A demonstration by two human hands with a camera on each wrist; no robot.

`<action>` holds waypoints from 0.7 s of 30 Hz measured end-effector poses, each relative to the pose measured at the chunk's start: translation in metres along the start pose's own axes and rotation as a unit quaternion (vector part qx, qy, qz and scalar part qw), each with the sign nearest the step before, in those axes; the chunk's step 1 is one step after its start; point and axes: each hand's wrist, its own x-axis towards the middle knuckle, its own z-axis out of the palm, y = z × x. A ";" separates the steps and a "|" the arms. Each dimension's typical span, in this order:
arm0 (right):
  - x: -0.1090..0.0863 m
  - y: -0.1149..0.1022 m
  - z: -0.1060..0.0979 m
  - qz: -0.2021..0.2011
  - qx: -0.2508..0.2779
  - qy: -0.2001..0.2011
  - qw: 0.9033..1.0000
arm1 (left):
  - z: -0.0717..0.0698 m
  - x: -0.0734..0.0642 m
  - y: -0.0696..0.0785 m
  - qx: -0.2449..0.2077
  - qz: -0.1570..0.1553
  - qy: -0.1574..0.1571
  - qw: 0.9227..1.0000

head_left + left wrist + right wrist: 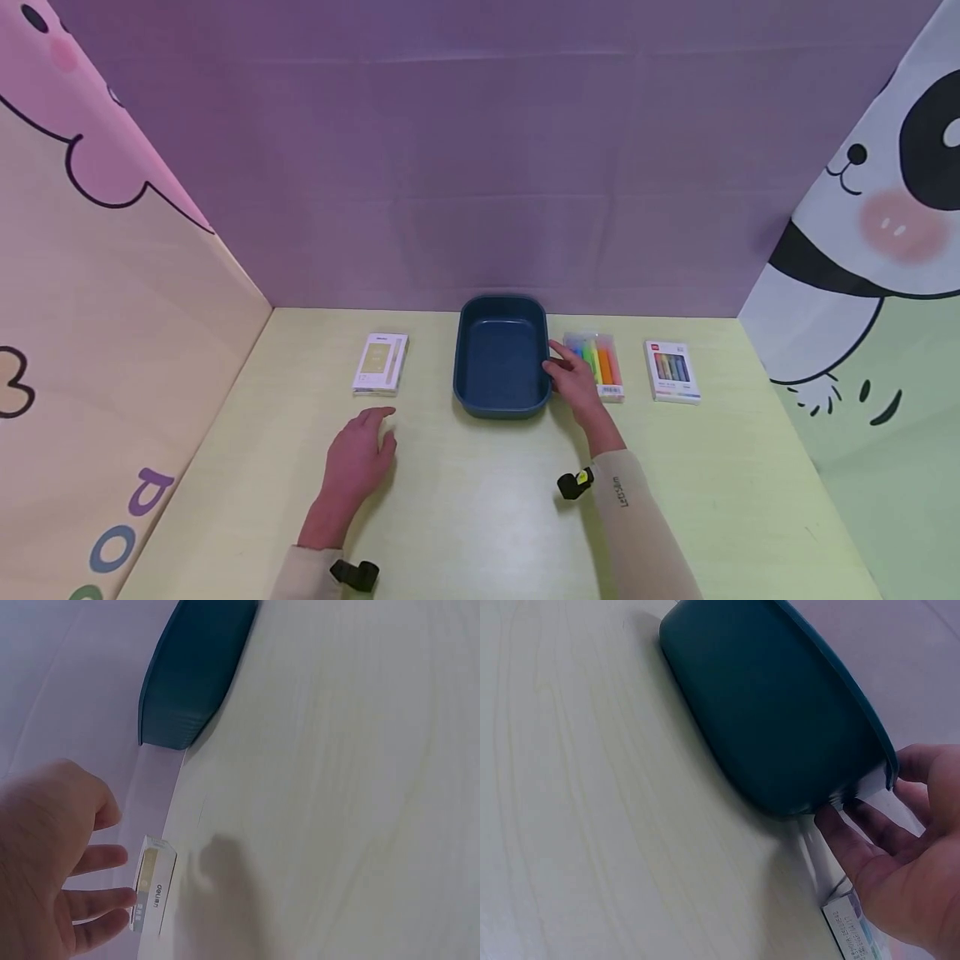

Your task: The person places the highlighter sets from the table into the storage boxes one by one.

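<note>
A dark blue rectangular tray with rounded corners sits upright near the table's back edge. At its right side, my right hand pinches the rim. In the right wrist view, fingertips touch the tray's outer wall, while another digit is partly hidden behind the rim. My left hand hovers over the table in front of a white box with a yellow panel. Its fingers are relaxed and hold nothing. In the left wrist view, that small box shows just beyond the fingertips.
Beside my right hand lies a clear pack of colored markers, partly covered by the hand. Farther right is a white box with colored sticks pictured. A purple cloth wall closes off the back, and printed panels flank the table.
</note>
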 end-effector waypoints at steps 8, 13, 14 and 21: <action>0.000 0.001 0.001 0.000 0.005 0.001 1.000 | 0.004 0.008 -0.009 0.011 -0.022 0.023 0.999; -0.001 0.000 0.002 0.002 0.005 -0.001 1.000 | 0.007 0.011 -0.013 0.015 -0.043 0.037 0.998; -0.001 0.001 0.002 0.002 0.005 -0.002 1.000 | 0.008 0.011 -0.014 0.016 -0.049 0.036 0.998; 0.000 0.003 0.003 -0.014 0.006 0.000 1.000 | 0.009 0.014 -0.017 0.018 -0.069 0.028 0.997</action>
